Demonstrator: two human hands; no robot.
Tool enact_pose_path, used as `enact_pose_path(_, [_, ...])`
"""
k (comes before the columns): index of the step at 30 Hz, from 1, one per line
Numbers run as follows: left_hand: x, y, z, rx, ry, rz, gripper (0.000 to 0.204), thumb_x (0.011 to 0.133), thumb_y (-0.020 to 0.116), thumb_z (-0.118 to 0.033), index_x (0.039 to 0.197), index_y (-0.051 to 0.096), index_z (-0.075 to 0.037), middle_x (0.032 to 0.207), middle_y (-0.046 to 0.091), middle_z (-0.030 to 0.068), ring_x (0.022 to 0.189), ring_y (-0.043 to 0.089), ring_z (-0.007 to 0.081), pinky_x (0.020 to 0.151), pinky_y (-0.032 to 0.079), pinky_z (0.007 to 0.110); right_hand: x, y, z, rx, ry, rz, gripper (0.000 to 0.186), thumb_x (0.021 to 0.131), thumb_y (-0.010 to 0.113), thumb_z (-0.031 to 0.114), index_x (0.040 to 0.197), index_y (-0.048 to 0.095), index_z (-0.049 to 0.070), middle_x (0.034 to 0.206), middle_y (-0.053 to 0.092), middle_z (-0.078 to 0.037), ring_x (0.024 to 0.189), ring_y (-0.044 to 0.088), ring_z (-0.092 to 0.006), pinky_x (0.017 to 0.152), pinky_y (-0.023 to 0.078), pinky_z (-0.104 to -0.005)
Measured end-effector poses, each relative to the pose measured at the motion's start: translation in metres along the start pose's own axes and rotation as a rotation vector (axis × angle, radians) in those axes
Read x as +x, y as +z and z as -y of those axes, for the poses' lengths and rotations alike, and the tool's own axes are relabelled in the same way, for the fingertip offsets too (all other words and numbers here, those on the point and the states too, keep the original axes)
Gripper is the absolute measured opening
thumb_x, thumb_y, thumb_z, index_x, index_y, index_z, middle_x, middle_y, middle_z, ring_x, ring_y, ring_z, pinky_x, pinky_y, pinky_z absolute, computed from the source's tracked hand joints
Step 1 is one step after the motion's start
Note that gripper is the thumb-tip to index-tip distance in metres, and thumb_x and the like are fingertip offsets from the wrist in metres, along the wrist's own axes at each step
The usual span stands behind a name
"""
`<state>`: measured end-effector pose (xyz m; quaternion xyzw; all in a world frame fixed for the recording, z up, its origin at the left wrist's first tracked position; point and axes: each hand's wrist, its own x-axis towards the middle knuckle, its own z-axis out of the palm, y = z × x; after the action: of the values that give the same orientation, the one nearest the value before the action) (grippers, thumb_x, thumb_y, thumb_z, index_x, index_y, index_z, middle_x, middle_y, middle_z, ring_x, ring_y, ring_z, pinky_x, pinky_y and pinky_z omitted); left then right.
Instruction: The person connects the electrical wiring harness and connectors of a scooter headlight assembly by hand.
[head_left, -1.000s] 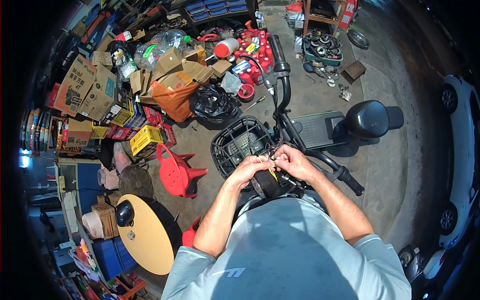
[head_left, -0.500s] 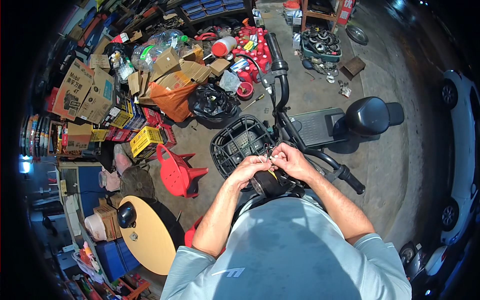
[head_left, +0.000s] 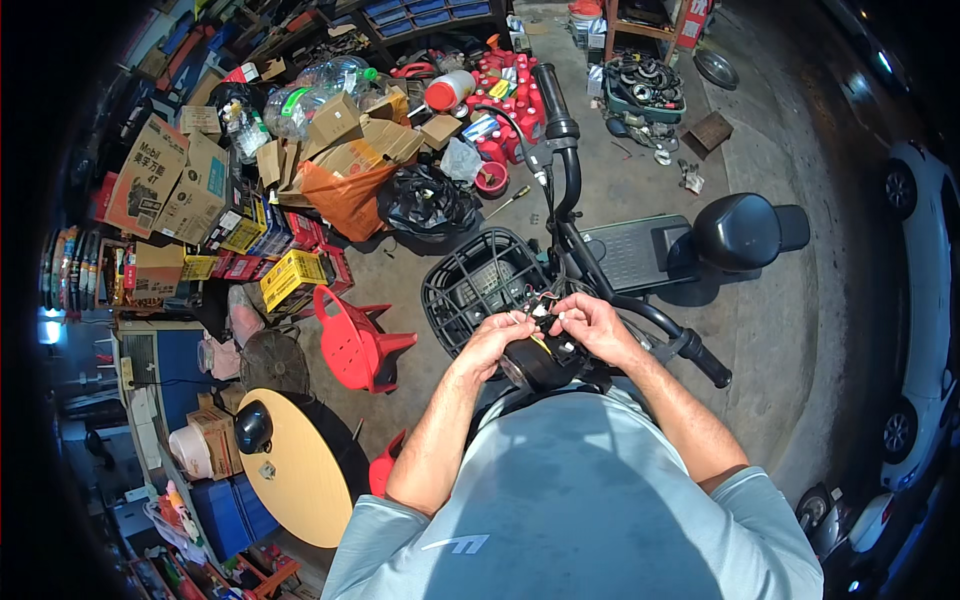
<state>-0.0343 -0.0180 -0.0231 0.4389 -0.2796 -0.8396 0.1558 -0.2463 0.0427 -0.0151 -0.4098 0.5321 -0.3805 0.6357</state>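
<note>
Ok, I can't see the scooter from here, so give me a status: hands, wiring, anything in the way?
Left hand and right hand both pinching the small wire connectors. Round black headlight housing sits just below them. Front basket close by, not blocking.

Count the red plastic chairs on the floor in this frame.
2. One red chair stands left of the scooter's basket. Another peeks out by the round table, mostly hidden behind the left forearm. Clutter may hide more.

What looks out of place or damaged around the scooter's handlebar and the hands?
The round black headlight housing hangs loose off the black scooter handlebar, with coloured wires exposed. The left hand and right hand pinch those wires. Nothing looks spilled.
</note>
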Motion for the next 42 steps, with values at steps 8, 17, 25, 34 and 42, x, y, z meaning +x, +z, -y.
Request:
enact_pose_path(8, [-0.001,0.004,0.001,0.010,0.017,0.007,0.008,0.090,0.061,-0.013,0.087,0.058,-0.006,0.088,0.066,0.0064,0.084,0.064,0.0133,0.077,0.051,0.026,0.004,0.004,0.006,-0.099,-0.057,-0.075,0.017,0.085,0.060,0.004,0.101,0.062,-0.001,0.085,0.066,-0.004,0.077,0.062,-0.0070,0.069,0.050,-0.0225])
enact_pose_path(17, [-0.003,0.008,0.001,0.007,0.045,0.019,0.007,0.088,0.063,-0.009,0.090,0.058,-0.004,0.089,0.061,0.0026,0.087,0.064,0.0151,0.079,0.051,0.027,0.006,0.002,0.009,-0.146,-0.051,-0.019,0.019,0.082,0.063,0.005,0.101,0.063,0.000,0.082,0.060,0.000,0.069,0.055,-0.0046,0.062,0.046,-0.0211])
enact_pose_path(25, [0.000,0.010,0.002,0.026,0.043,0.021,0.008,0.088,0.063,-0.007,0.093,0.059,-0.003,0.091,0.063,0.0043,0.086,0.064,0.0143,0.078,0.052,0.026,0.005,0.000,0.008,-0.142,-0.084,-0.018,0.016,0.081,0.064,0.004,0.096,0.061,0.001,0.079,0.056,0.000,0.068,0.052,-0.0043,0.063,0.046,-0.0211])
enact_pose_path(34, [0.001,0.014,0.001,0.054,0.052,0.026,0.009,0.088,0.062,-0.007,0.095,0.059,-0.003,0.091,0.064,0.0045,0.084,0.064,0.0123,0.078,0.051,0.025,0.005,0.002,0.006,-0.128,-0.059,-0.012,0.014,0.082,0.062,0.003,0.096,0.060,0.001,0.079,0.053,0.002,0.069,0.051,-0.0030,0.062,0.045,-0.0197])
enact_pose_path(42, [-0.003,0.017,-0.002,0.079,0.020,0.019,0.011,0.091,0.061,-0.013,0.095,0.063,-0.003,0.088,0.066,0.0039,0.083,0.063,0.0109,0.078,0.050,0.024,0.000,0.004,0.016,-0.098,-0.047,-0.023,0.013,0.082,0.063,0.003,0.095,0.060,0.001,0.078,0.053,0.002,0.068,0.050,-0.0032,0.061,0.044,-0.0193])
